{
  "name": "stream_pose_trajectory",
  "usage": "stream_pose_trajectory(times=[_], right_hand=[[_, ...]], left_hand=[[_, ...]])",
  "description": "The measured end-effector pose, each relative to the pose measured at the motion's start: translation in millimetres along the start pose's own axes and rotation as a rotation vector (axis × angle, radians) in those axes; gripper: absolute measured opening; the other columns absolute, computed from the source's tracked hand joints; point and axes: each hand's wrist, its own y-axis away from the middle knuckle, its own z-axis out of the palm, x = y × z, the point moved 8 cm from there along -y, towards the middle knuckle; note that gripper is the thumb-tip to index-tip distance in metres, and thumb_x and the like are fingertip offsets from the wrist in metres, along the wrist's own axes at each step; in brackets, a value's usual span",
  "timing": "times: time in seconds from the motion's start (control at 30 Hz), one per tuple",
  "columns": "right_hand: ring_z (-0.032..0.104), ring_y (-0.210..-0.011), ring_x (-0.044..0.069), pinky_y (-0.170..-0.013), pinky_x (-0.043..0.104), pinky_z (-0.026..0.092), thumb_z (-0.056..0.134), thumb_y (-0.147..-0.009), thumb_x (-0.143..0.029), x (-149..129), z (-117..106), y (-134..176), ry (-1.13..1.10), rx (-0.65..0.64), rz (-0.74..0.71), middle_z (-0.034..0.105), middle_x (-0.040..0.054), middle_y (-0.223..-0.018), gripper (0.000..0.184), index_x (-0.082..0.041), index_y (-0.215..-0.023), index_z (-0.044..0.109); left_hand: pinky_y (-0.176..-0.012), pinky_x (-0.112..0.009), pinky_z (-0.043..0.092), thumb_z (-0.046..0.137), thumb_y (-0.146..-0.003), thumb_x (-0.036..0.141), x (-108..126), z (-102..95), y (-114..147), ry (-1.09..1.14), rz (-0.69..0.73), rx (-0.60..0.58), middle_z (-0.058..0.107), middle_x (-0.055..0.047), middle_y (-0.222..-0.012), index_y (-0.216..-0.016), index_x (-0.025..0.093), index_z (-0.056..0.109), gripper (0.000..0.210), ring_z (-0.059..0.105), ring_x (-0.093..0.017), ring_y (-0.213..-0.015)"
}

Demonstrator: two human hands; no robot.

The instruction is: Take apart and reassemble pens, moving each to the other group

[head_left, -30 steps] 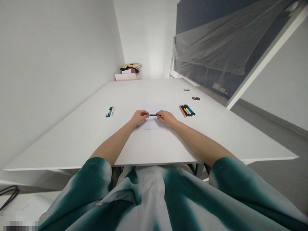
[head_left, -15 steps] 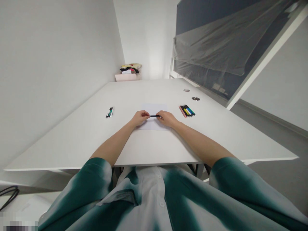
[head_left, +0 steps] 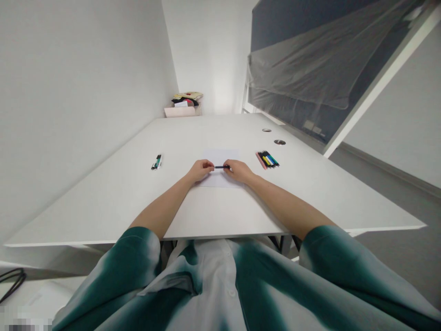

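Note:
A slim dark pen [head_left: 219, 167] is held level between my two hands, over a sheet of white paper [head_left: 220, 180]. My left hand [head_left: 201, 169] pinches its left end between thumb and fingers. At the other end, my right hand [head_left: 237, 170] has its fingers closed on the pen, hiding part of it. Both hands are above the sheet's side edges, and the paper lies flat on the white table [head_left: 193, 214].
Several coloured pens or markers [head_left: 268, 159] lie side by side on the right, with a pinkish one at their left. A few pens [head_left: 156, 162] lie at left. Two round metal-rimmed grommets [head_left: 279, 142] sit far right. A pale box [head_left: 181, 111] with cloth-like items stands at the far end.
Almost nothing differs. Both hands keep the same hold on the pen, and the whole view has shifted very slightly.

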Motion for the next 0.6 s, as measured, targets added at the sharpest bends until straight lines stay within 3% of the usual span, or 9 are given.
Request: stream_pose_trajectory(times=[0.27,0.6], right_hand=[[0.064,-0.093,0.02,-0.078,0.028,0.043,0.053,-0.094,-0.024,-0.7,-1.8,-0.6,0.0,0.024,-0.028,0.072,0.0072,-0.105,0.021,-0.02,-0.109,0.068],[0.063,-0.102,0.02,-0.085,0.028,0.044,0.047,-0.099,-0.026,-4.8,1.3,0.6,0.001,0.018,-0.087,0.07,0.0102,-0.112,0.029,-0.019,-0.116,0.069]], left_hand=[[-0.08,-0.036,0.049,0.07,-0.072,0.041,0.2,1.2,0.8,-0.009,-0.037,-0.025,0.07,-0.005,-0.074,-0.077,0.016,0.065,0.025,0.063,-0.019,-0.075],[-0.079,-0.034,0.048,0.069,-0.07,0.036,7.6,-0.2,2.1,0.01,0.037,-0.012,0.069,-0.004,-0.077,-0.077,0.016,0.065,0.022,0.062,-0.017,-0.075]])
